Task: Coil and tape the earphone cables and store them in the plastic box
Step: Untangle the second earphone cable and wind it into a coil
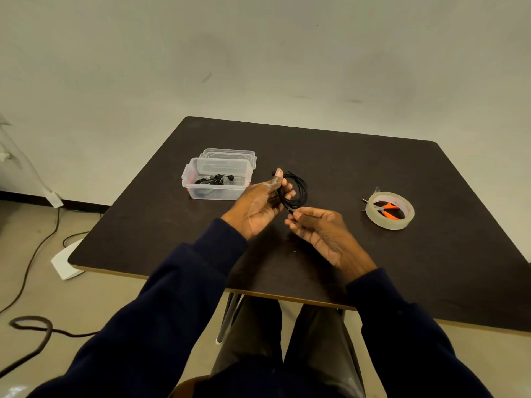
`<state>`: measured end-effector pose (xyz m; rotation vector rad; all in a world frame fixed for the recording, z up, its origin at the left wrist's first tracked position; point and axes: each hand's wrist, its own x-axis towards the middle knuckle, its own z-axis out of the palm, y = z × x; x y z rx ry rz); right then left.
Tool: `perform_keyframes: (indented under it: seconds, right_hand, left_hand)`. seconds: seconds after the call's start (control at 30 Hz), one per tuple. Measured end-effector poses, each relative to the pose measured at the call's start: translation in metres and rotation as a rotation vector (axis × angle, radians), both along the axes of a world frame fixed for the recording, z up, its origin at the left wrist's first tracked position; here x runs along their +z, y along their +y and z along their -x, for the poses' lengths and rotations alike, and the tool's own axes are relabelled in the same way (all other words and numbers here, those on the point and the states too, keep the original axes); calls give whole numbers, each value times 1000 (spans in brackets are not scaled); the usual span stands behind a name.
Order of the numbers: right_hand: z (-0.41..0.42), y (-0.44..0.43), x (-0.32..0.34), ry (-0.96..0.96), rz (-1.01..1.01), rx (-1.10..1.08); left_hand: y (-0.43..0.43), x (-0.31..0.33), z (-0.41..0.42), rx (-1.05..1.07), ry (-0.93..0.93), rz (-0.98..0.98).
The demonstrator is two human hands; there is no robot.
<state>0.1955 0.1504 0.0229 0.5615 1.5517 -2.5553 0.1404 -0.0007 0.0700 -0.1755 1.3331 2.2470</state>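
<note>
Left hand (260, 203) grips the coiled earphone cable (296, 189) to retain its loops; right hand (316, 229) pinches the free end for the final wrap

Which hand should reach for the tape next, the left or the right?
Probably the right hand: the tape lies on its side, and the left hand grips the coil, while the right only pinches its loose end.

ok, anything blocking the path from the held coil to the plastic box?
Nothing visible. The coil in the left hand is just right of the open plastic box; only table between, lid behind the box.
</note>
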Motion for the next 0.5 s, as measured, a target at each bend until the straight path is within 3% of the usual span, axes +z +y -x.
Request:
perform_keyframes:
  seconds: [0.23, 0.37, 0.5]
  right_hand:
    - [10, -2, 4, 5, 108, -66]
    - [3, 1, 6, -3, 63, 79]
    - [-4, 5, 8, 26, 148, 210]
  left_hand:
    - [11, -2, -2, 40, 37, 97]
    - [15, -4, -1, 65, 59, 173]
    - [17, -7, 2, 86, 73, 198]
